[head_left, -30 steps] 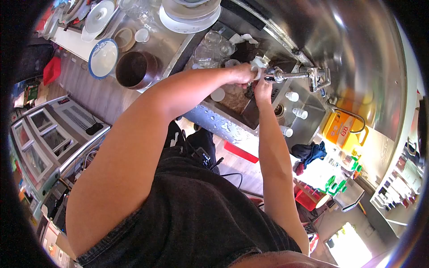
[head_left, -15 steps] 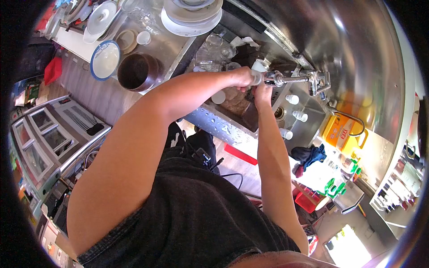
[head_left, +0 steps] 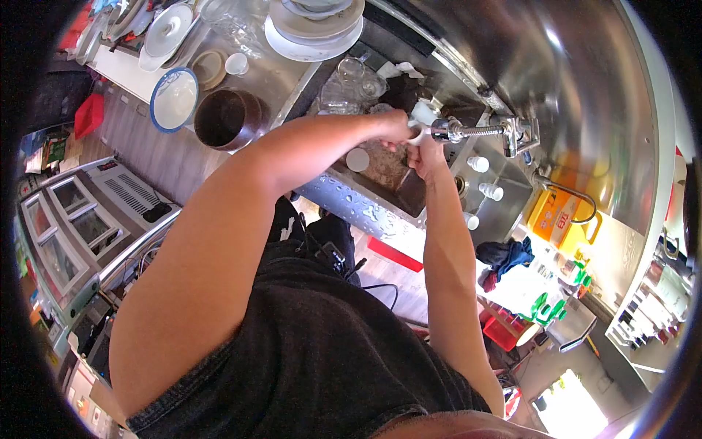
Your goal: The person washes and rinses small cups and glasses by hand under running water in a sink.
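Head view: over sink (head_left: 406, 196)
Left hand (head_left: 397, 130): pinching white cup (head_left: 420, 134)
Right hand (head_left: 428, 156): fingers curled against cup
Faucet (head_left: 443, 130): just beside it

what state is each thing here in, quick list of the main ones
small white cup, held in the right hand
left hand, curled by the cup, grip unclear
tap, close to the cup, water flow unclear
dark pot, uncovered
blue-rimmed bowl, uncovered
plates, stacked
clear glasses, clustered
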Tool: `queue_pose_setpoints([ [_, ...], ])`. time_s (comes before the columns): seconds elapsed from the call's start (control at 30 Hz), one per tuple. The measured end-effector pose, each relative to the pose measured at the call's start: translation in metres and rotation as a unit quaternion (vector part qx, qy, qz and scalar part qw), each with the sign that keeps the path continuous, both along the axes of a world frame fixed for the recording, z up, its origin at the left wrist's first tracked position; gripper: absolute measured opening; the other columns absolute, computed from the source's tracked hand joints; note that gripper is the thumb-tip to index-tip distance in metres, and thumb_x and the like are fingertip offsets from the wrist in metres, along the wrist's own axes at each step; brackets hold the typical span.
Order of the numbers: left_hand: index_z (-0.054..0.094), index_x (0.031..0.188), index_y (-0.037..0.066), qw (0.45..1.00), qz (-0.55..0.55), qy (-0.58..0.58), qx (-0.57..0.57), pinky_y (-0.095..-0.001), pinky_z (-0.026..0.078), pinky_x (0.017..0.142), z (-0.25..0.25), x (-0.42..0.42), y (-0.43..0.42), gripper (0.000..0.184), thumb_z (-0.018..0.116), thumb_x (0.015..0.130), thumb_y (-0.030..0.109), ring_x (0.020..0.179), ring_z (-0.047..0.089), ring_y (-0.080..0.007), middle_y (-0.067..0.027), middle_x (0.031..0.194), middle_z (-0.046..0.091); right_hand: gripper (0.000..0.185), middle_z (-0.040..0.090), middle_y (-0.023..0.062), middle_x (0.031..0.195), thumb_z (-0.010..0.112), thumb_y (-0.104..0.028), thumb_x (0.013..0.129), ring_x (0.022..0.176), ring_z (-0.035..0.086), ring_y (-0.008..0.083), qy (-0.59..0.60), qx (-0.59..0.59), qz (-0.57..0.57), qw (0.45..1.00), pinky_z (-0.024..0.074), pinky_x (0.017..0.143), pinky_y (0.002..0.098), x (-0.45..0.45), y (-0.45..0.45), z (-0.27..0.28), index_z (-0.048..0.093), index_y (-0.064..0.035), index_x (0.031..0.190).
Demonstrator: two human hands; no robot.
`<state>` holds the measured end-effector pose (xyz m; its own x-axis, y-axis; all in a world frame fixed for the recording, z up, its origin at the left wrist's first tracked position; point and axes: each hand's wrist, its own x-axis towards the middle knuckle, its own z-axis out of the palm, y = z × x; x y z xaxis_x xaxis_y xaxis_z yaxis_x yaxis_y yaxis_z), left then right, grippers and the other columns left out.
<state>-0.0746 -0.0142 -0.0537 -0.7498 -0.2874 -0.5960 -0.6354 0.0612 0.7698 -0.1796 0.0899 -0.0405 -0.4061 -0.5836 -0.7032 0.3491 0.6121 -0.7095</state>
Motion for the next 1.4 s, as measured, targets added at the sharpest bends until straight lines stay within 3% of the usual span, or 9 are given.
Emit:
queue_pose_setpoints([
  [0.17,0.069,0.078,0.01,0.917,-0.118,0.139,-0.356,-0.0443,0.052,0.066,0.023,0.013,-0.013,0.016,0.059,0.079,0.023,0.071,0.064,-0.0365,-0.0166,0.078,0.066,0.033,0.036,-0.0032,0.048,0.039,-0.043,0.095,0.036,0.034,0.0095,-0.12,0.082,0.031,0.989,0.0251,0.034,0.026,0.005,-0.003,0.015,0.045,-0.0177,0.074],
  [0.33,0.063,0.081,-0.001,0.965,0.149,0.033,0.212,-0.0324,0.048,0.043,0.012,-0.002,0.01,0.035,0.052,0.09,0.03,0.051,0.062,-0.0155,-0.0098,0.06,0.059,0.027,0.052,0.0037,0.066,0.049,-0.033,0.094,0.052,0.049,0.0149,0.165,-0.141,0.007,0.976,0.0386,0.043,0.03,-0.005,0.003,-0.032,0.055,-0.007,0.092],
  [0.5,0.067,0.087,0.007,0.96,-0.039,0.099,-0.26,-0.0399,0.053,0.06,0.012,0.008,-0.009,0.02,0.056,0.083,0.023,0.062,0.066,-0.0297,-0.0164,0.071,0.066,0.029,0.042,-0.001,0.055,0.042,-0.041,0.096,0.04,0.035,0.011,0.068,0.017,-0.035,0.997,0.0288,0.037,0.0268,0.006,-0.004,0.011,0.051,-0.0137,0.091],
  [0.57,0.067,0.09,0.008,0.911,-0.16,0.161,-0.344,-0.0443,0.052,0.063,0.02,0.017,-0.017,0.021,0.058,0.081,0.024,0.068,0.064,-0.0363,-0.0188,0.075,0.065,0.032,0.039,-0.0022,0.052,0.044,-0.045,0.095,0.036,0.032,0.0119,-0.309,0.113,0.059,0.943,0.0278,0.035,0.0266,-0.004,0.0,0.028,0.05,-0.0147,0.088],
  [0.67,0.067,0.088,0.004,0.875,-0.213,0.171,-0.401,-0.041,0.053,0.058,0.02,0.016,-0.016,0.026,0.058,0.084,0.029,0.061,0.066,-0.0305,-0.0175,0.073,0.066,0.027,0.044,-0.0009,0.056,0.044,-0.039,0.096,0.039,0.037,0.0125,-0.18,0.06,0.013,0.982,0.0295,0.036,0.0268,0.008,0.0,0.016,0.053,-0.0135,0.091],
  [0.77,0.066,0.085,0.0,0.997,0.062,0.032,-0.027,-0.0366,0.053,0.052,0.027,0.005,-0.001,0.036,0.054,0.088,0.034,0.055,0.065,-0.0229,-0.014,0.068,0.067,0.018,0.05,0.0011,0.064,0.045,-0.026,0.095,0.046,0.043,0.0126,0.006,-0.1,-0.058,0.993,0.0301,0.037,0.0267,0.006,0.0,-0.013,0.055,-0.0119,0.093],
  [0.9,0.065,0.084,-0.003,0.999,0.037,-0.01,-0.006,-0.0351,0.053,0.051,0.042,0.008,0.002,0.041,0.053,0.089,0.035,0.052,0.065,-0.0205,-0.0138,0.069,0.067,0.016,0.046,-0.0012,0.061,0.045,-0.025,0.095,0.045,0.04,0.0101,0.121,-0.106,0.015,0.987,0.0272,0.037,0.0252,-0.002,0.002,-0.011,0.052,-0.014,0.086],
  [1.03,0.067,0.084,0.005,0.887,-0.216,0.125,-0.388,-0.0445,0.052,0.06,0.031,0.009,-0.016,0.023,0.058,0.079,0.026,0.065,0.065,-0.0349,-0.0181,0.079,0.066,0.037,0.037,-0.0047,0.048,0.037,-0.045,0.096,0.037,0.031,0.0086,-0.254,0.1,0.041,0.961,0.022,0.038,0.0239,0.001,0.002,0.023,0.046,-0.017,0.072],
  [1.4,0.056,0.109,0.003,0.971,-0.036,0.073,-0.224,-0.0444,0.05,0.071,0.004,0.055,-0.001,0.037,0.055,0.088,0.034,0.083,0.064,-0.0365,-0.0215,0.091,0.065,0.03,0.063,0.0052,0.085,0.066,-0.033,0.085,0.079,0.063,0.0174,-0.121,-0.171,-0.106,0.972,0.0525,0.063,0.0313,0.032,0.01,0.007,0.057,-0.0058,0.096],
])
